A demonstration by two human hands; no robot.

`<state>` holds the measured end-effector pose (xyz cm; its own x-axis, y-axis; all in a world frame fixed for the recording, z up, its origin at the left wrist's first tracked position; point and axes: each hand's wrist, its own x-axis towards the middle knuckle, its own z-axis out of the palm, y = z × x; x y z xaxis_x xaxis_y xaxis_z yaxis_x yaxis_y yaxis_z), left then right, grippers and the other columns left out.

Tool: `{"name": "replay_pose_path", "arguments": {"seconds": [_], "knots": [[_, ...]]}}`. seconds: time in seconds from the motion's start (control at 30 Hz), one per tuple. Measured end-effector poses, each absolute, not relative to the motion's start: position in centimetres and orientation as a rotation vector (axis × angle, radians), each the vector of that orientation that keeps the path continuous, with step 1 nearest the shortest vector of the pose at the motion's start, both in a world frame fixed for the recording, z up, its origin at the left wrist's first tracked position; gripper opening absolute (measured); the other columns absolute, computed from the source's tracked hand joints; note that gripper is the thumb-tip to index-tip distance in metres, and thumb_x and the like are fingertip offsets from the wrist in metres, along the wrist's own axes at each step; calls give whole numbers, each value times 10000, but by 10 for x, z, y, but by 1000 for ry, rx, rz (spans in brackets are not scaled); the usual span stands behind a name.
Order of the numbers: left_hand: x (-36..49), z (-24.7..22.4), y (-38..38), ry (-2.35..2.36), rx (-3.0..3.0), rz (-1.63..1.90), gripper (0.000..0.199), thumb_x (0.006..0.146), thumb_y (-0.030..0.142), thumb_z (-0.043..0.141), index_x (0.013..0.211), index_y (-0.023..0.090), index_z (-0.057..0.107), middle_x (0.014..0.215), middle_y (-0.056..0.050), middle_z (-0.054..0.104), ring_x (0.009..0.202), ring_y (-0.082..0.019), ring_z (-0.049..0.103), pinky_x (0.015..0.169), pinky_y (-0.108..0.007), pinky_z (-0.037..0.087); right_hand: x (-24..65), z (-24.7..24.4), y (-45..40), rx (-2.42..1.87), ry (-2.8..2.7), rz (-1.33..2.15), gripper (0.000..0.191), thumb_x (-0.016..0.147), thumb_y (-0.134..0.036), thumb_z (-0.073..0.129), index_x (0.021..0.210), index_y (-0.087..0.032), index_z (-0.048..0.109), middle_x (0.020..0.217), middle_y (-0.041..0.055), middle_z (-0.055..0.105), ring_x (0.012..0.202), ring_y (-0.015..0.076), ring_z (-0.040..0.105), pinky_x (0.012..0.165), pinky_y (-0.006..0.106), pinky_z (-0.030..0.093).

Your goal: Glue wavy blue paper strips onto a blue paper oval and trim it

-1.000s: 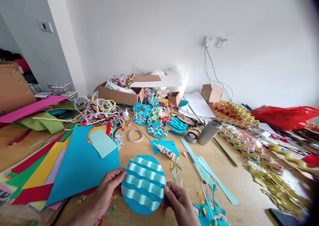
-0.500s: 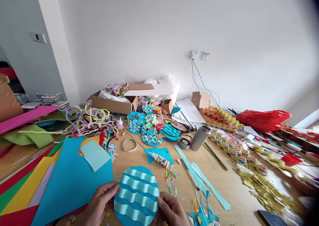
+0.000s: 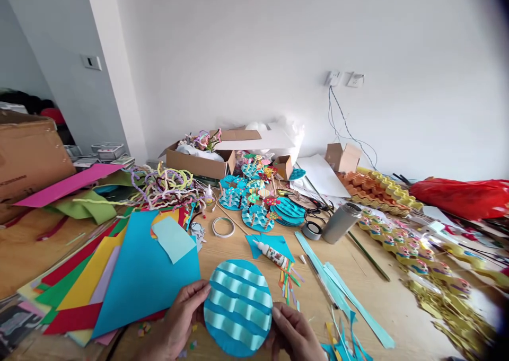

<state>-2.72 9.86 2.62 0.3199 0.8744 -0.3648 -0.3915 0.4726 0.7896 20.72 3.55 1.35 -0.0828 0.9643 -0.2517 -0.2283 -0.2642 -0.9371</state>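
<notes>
Between my two hands is a round blue paper disc (image 3: 237, 308) with several wavy pale-blue strips running across it. My left hand (image 3: 186, 310) pinches its left edge between thumb and fingers. At the right edge my right hand (image 3: 292, 329) grips it the same way, thumb on top. The disc is tilted toward me above the wooden table. Just beyond it a white glue bottle (image 3: 274, 256) lies on a piece of blue paper (image 3: 254, 246). Thin coloured paper slivers (image 3: 288, 287) lie right of the disc.
Left are stacked coloured sheets (image 3: 147, 281) and tangled pipe cleaners (image 3: 163, 183). Ahead are a tape roll (image 3: 223, 227), finished blue wave pieces (image 3: 258, 220) and a grey bottle (image 3: 342, 223). Pale-blue strips (image 3: 353, 310) and egg cartons (image 3: 374, 191) are on the right.
The view has swung left, so everything appears farther right. Both hands keep hold of the disc, with no clear change in grip.
</notes>
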Motion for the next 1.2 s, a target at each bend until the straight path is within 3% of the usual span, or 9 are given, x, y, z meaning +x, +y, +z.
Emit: {"name": "replay_pose_path", "arguments": {"seconds": [0.17, 0.3, 0.37, 0.5, 0.6, 0.73, 0.9, 1.03, 1.2], "knots": [[-33, 23, 98, 778, 564, 924, 283, 651, 400, 787, 645, 145, 664, 545, 10, 574, 509, -115, 497, 513, -226, 349, 217, 53, 74, -1438, -1150, 1128, 503, 734, -627, 625, 864, -143, 655, 673, 54, 621, 523, 151, 555, 414, 242, 407], [-34, 28, 96, 643, 535, 842, 229, 672, 313, 784, 635, 120, 664, 573, -14, 597, 555, -124, 530, 554, -232, 365, 193, 69, 131, -1555, -1542, 825, 334, 826, -485, 530, 847, -182, 670, 767, 74, 659, 669, 194, 590, 605, 303, 458], [-35, 29, 97, 622, 505, 850, 231, 672, 307, 787, 635, 115, 663, 572, -12, 600, 546, -114, 529, 545, -227, 366, 177, 71, 153, -1531, -1598, 802, 248, 776, -422, 601, 798, -189, 683, 819, 70, 667, 747, 207, 591, 699, 315, 448], [-40, 25, 108, 716, 386, 1045, 246, 640, 339, 810, 702, 150, 665, 599, 12, 629, 530, -111, 556, 493, -216, 379, 163, 68, 164, -1475, -1603, 939, 394, 811, -517, 550, 678, -159, 646, 642, 37, 617, 625, 175, 571, 614, 294, 451], [-46, 21, 117, 838, 360, 1174, 313, 658, 360, 792, 887, 188, 666, 743, -8, 701, 656, -163, 644, 531, -236, 450, 166, 60, 146, -1316, -1367, 1350, 532, 878, -604, 411, 749, -138, 632, 610, 33, 602, 546, 150, 570, 519, 276, 468], [-47, 20, 121, 905, 370, 1233, 368, 668, 389, 783, 942, 192, 638, 832, -33, 725, 774, -202, 680, 617, -267, 506, 162, 46, 119, -931, -1010, 1813, 403, 820, -514, 620, 936, -129, 632, 790, 73, 684, 718, 172, 666, 682, 324, 531], [-46, 25, 120, 855, 404, 1218, 456, 728, 439, 723, 1082, 175, 610, 958, -91, 721, 795, -230, 689, 623, -306, 534, 150, 35, 122, -851, -897, 1801, 349, 803, -419, 684, 986, -129, 625, 867, 77, 708, 745, 176, 687, 717, 343, 550], [-47, 28, 120, 831, 395, 1177, 589, 807, 441, 635, 1306, 185, 458, 1103, -135, 675, 809, -248, 696, 620, -335, 548, 150, 31, 157, -999, -760, 1608, 315, 750, -386, 724, 921, -160, 586, 857, 61, 706, 785, 217, 702, 707, 368, 570], [-45, 29, 118, 849, 443, 1122, 607, 814, 426, 627, 1321, 163, 420, 981, -120, 699, 678, -212, 683, 555, -310, 532, 148, 22, 203, -1180, -758, 1476, 251, 825, -399, 632, 861, -172, 529, 801, 73, 698, 747, 199, 709, 665, 319, 571]]}}
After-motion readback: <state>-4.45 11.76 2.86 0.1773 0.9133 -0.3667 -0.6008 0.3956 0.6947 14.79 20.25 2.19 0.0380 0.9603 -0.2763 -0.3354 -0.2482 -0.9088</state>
